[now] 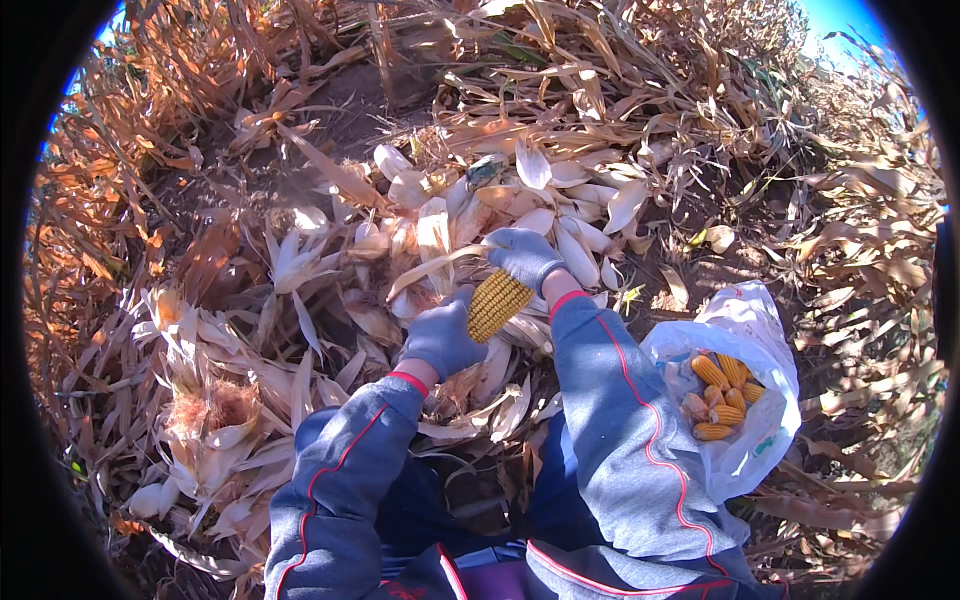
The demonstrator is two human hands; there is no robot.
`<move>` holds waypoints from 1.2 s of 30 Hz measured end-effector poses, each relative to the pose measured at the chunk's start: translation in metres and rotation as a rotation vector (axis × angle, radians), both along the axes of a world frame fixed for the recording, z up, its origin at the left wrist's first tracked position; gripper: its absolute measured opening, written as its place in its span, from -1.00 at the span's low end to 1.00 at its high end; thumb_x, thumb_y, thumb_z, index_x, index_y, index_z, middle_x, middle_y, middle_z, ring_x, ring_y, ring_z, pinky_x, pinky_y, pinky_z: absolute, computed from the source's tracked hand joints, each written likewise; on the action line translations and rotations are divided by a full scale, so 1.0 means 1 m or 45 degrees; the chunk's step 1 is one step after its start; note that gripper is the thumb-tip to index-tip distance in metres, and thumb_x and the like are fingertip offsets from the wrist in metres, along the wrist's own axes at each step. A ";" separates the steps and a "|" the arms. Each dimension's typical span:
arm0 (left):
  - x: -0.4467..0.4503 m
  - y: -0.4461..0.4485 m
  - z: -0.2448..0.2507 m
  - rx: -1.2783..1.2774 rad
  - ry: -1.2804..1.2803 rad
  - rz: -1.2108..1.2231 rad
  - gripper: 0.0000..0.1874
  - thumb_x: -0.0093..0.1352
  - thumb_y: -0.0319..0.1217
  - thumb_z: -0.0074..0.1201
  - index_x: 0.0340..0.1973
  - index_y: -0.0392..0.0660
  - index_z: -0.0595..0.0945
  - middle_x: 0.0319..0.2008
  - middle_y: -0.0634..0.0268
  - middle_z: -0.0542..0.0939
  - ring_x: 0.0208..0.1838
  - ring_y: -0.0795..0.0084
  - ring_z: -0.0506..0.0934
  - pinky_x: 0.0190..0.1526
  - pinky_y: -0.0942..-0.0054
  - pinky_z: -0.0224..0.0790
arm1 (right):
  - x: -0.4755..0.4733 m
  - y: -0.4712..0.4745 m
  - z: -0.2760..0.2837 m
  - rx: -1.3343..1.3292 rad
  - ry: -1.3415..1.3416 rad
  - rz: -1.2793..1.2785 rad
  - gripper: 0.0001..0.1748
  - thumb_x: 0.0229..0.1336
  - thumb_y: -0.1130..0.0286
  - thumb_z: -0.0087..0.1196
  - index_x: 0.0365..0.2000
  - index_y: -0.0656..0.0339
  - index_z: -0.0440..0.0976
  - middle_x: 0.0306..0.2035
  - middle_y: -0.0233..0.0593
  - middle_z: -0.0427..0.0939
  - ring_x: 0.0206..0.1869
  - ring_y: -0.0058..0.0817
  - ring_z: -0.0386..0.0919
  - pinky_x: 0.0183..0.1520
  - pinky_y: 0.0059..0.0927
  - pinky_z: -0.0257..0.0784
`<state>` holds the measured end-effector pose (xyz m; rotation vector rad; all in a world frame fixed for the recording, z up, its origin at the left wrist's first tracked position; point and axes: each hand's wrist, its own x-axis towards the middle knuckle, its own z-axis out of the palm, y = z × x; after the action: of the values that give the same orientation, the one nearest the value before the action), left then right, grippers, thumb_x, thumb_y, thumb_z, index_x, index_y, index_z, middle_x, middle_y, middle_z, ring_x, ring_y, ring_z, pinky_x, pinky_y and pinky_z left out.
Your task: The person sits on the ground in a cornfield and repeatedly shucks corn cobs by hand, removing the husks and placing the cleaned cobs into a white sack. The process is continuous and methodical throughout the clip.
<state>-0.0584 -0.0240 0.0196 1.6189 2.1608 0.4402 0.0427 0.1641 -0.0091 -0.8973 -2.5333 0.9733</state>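
Both my hands wear grey gloves and meet at a yellow corn cob with bare kernels, in front of my knees. My left hand is closed around the cob's lower left end. At the upper right end, my right hand is closed, with a strip of dry husk reaching out from its fingers to the left. Under and beyond the hands lie pale, dry corn husks. How the right fingers lie on the cob is partly hidden.
At my right stands a white plastic bag with several yellow cobs inside. Loose husks with silk are heaped at the left. Dry corn stalks lie beyond, and more dry corn plants stand at the far left.
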 end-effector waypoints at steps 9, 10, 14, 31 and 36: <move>0.005 0.009 -0.009 0.270 0.026 -0.030 -0.19 -0.03 -0.23 0.31 0.13 -0.06 0.33 -0.22 -0.04 0.60 -0.21 -0.02 0.62 -0.17 0.12 0.49 | 0.006 0.008 0.010 -1.218 1.395 -0.871 -0.83 0.24 0.33 -0.07 -0.47 0.04 0.47 -0.66 -0.40 0.39 -0.64 -0.59 0.37 -0.68 -0.50 0.21; 0.004 0.009 -0.013 0.293 -0.027 -0.017 -0.19 -0.03 -0.23 0.32 0.13 -0.08 0.33 -0.23 -0.04 0.60 -0.22 0.00 0.62 -0.18 0.12 0.49 | 0.006 0.004 0.019 -1.271 1.456 -0.903 -0.82 0.25 0.32 -0.08 -0.47 0.03 0.45 -0.67 -0.44 0.35 -0.67 -0.63 0.33 -0.71 -0.52 0.17; -0.002 0.004 -0.030 0.135 -0.990 0.248 -0.35 0.09 -0.25 0.33 0.03 -0.23 0.43 -0.26 0.15 0.59 -0.27 0.27 0.60 -0.24 0.30 0.50 | 0.000 -0.005 0.039 -1.438 1.755 -0.859 -0.83 0.26 0.26 -0.13 -0.36 0.12 0.35 -0.64 -0.50 0.26 -0.74 -0.66 0.14 -0.74 -0.56 0.05; -0.015 0.008 -0.025 0.048 -1.484 0.504 -0.23 0.02 -0.51 0.35 0.14 -0.31 0.36 -0.11 0.17 0.57 -0.15 0.34 0.59 -0.13 0.39 0.47 | -0.032 -0.037 0.052 -0.023 0.056 -0.549 -0.03 -0.13 -0.12 0.27 0.16 0.32 0.21 0.12 0.14 0.36 0.13 -0.04 0.43 0.13 -0.17 0.36; -0.011 0.010 -0.020 0.319 -1.221 0.268 -0.22 0.02 -0.42 0.37 0.15 -0.26 0.38 -0.12 0.18 0.58 -0.08 0.37 0.56 -0.04 0.42 0.43 | -0.009 -0.027 0.021 -1.253 0.669 -0.346 -0.47 0.05 0.13 0.28 -0.08 0.31 0.48 -0.15 -0.19 0.56 -0.08 -0.46 0.49 -0.03 -0.38 0.39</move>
<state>-0.0694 -0.0144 -0.0006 0.9424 1.5444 1.2808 0.0338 0.1369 0.0117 -0.9755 -1.3854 2.0592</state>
